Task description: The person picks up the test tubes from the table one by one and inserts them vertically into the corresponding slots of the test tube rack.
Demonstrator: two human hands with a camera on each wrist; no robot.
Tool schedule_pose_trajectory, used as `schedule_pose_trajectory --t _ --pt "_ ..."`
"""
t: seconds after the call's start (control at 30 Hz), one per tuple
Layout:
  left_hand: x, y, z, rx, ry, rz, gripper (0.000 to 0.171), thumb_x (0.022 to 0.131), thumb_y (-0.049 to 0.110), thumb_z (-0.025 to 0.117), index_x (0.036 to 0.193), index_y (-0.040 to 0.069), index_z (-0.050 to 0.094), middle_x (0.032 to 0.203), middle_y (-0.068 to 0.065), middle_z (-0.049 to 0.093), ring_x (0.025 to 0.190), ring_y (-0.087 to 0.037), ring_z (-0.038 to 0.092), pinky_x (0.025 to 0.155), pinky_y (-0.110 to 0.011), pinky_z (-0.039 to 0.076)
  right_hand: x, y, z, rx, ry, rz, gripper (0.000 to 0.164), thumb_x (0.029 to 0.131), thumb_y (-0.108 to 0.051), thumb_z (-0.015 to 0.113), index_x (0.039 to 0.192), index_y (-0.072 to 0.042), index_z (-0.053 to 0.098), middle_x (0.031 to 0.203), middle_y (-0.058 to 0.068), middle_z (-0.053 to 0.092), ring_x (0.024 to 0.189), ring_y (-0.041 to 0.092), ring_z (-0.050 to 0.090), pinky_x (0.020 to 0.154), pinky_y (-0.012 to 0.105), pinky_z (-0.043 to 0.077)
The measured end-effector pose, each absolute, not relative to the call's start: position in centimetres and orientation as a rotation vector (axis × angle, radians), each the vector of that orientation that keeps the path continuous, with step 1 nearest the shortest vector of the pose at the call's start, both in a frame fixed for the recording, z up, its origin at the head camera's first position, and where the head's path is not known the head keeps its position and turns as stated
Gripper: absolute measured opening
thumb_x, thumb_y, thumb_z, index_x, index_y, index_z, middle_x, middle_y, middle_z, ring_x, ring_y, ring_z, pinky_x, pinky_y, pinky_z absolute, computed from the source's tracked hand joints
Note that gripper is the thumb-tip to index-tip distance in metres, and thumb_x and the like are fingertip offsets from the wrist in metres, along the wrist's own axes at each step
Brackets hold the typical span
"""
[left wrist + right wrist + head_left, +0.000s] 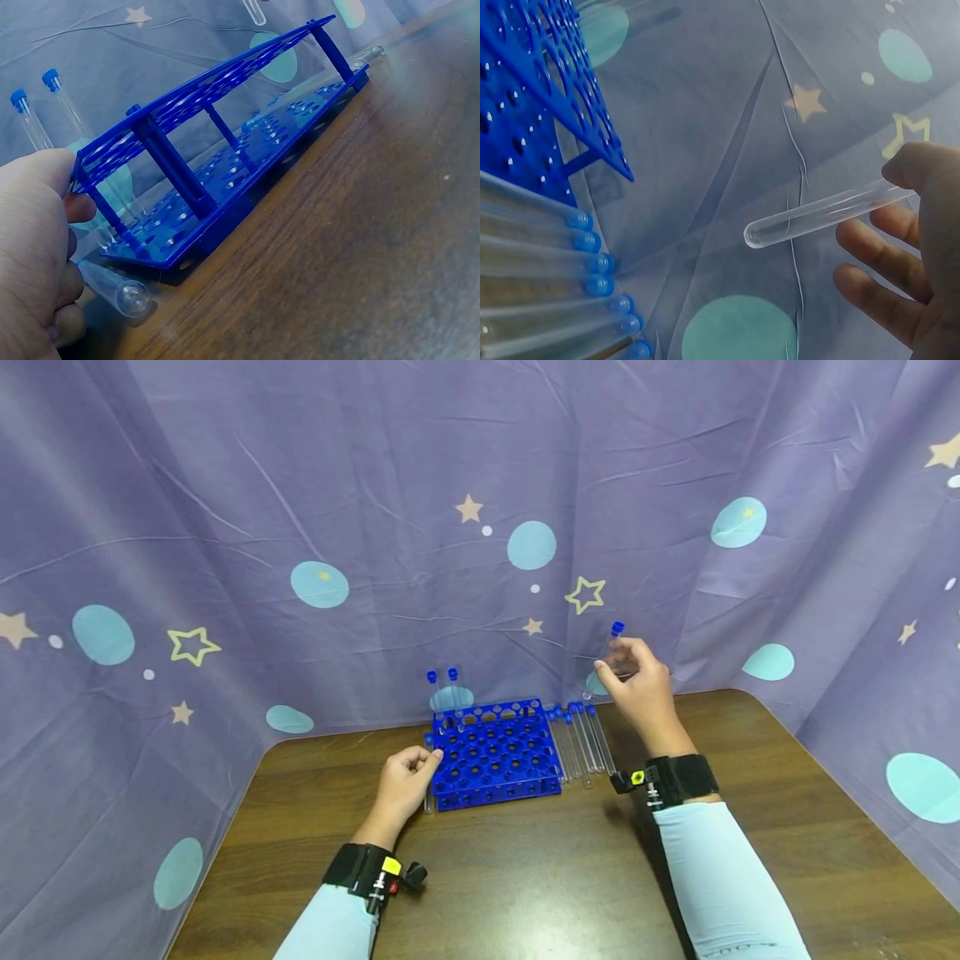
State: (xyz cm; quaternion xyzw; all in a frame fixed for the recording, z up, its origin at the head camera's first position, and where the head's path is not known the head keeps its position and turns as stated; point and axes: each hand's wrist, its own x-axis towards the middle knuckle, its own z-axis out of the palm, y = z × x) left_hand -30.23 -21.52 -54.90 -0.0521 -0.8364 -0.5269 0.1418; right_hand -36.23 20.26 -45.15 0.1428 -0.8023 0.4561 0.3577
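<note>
Clear, slim, blue-capped test tube (821, 216): aloft and tilted, right of the blue, perforated, plastic-looking rack (502, 758).
Handling: probably light, stiff, slick; brittle if glass.
Right hand (645, 697): thumb and fingers pinch the tube near its top.
Best hold: gentle pinch, upper barrel.
Left hand (401, 789): thumb and finger clamped on the rack's left edge.

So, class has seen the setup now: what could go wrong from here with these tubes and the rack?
1. The right grip holds a capped tube up in the air, so it might slip and drop.
2. The left grip pinches the blue rack at its left edge; a tug could shake the two standing tubes.
3. The loose tubes lie just right of the rack and might roll if nudged.
</note>
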Motion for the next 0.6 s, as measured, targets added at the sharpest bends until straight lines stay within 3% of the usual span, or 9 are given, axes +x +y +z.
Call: schedule_pose_trajectory --t 0.6 --pt "-30.3 -21.6 -54.9 -0.134 -2.431 -1.524 0.034 0.107 0.026 0.082 0.079 0.008 0.073 0.063 0.011 0.049 0.061 -0.010 0.048 0.064 -0.027 0.044 -35.1 16.6 -44.1 0.490 -2.056 1.215 0.039 0.099 -0.003 0.086 0.132 0.005 0.068 0.102 0.017 0.082 0.084 0.029 0.082 0.075 0.007 0.053"
